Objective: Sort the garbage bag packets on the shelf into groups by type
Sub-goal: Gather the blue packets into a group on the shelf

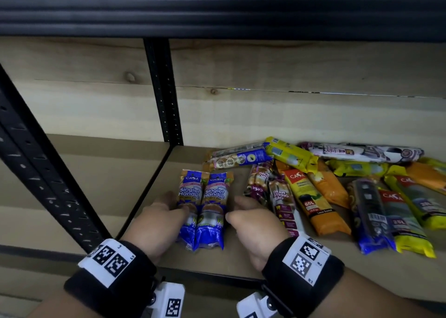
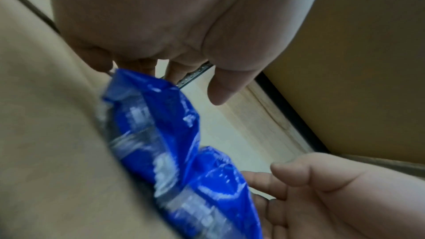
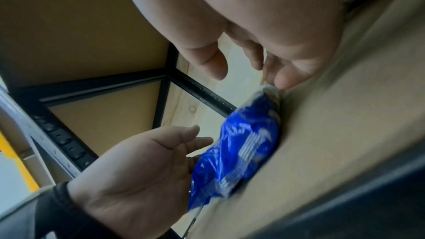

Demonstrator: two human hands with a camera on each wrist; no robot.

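Observation:
Two blue "Singlet Handle" garbage bag packets, left and right, lie side by side at the left end of the brown shelf board. My left hand rests against the left packet's outer side, fingers relaxed. My right hand touches the right packet's outer side the same way. Neither hand curls round a packet. The left wrist view has my left hand above the blue packets. The right wrist view shows my right hand with fingertips by a blue packet.
A mixed pile covers the shelf's right half: purple draw string packets, orange packets, yellow ones, a white one, and blue packets at the back. Black uprights stand behind and at the front left.

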